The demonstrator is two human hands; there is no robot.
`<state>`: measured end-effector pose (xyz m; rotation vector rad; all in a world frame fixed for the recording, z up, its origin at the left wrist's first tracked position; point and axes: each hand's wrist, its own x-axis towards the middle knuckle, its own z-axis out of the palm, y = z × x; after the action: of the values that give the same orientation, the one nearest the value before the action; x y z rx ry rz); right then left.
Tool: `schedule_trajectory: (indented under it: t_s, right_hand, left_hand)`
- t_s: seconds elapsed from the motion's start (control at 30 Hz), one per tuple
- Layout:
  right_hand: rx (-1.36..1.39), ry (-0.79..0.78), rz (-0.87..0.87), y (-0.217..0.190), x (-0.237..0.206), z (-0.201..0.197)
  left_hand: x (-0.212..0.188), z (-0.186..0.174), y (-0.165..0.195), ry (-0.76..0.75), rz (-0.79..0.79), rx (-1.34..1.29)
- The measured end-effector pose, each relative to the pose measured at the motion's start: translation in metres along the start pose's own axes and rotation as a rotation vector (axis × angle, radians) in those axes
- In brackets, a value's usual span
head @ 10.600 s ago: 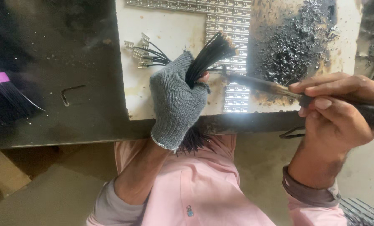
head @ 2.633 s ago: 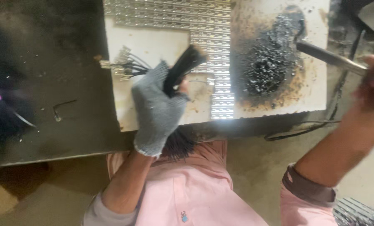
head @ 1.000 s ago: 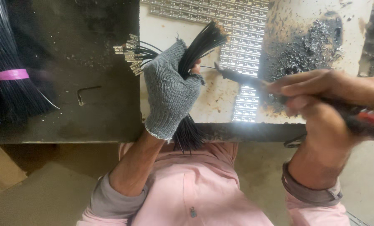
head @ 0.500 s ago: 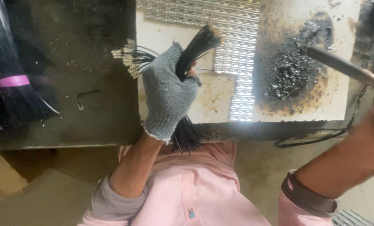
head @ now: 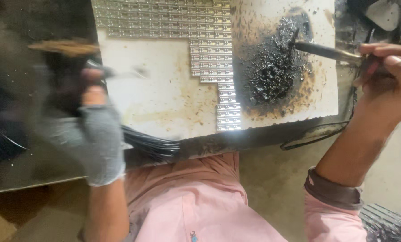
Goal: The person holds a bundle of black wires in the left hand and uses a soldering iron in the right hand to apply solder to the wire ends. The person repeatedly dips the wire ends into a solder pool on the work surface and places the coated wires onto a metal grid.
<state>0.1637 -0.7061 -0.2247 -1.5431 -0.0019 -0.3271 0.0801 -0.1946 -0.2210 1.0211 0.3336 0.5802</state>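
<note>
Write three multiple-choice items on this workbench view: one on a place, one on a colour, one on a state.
1. Where does the tip of the dark metal soldering iron rest?
A. on the black burnt residue patch
B. on the silver strips
C. on the floor

2. What colour is the knitted glove on the left hand?
A. red
B. grey
C. yellow

3. How is the right hand?
A. open and empty
B. gloved
C. bare, closed on the iron

Answers: 1 A, the tip sits in the black patch on the white board. 2 B, the glove is grey. 3 C, bare fingers wrap the handle.
</note>
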Motion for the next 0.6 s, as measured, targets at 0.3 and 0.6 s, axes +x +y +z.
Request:
schedule_trajectory:
  t_s: [0.3, 0.6]
  right_hand:
    - [-0.086, -0.085, 0.019, 0.006, 0.005, -0.009]
    - [-0.045, -0.036, -0.175, -0.008, -0.051, 0.025]
  left_hand:
    - [-0.028, 0.001, -0.009, -0.310, 0.119, 0.820]
    - [-0.016, 0.045, -0.027, -0.486, 0.171, 0.672]
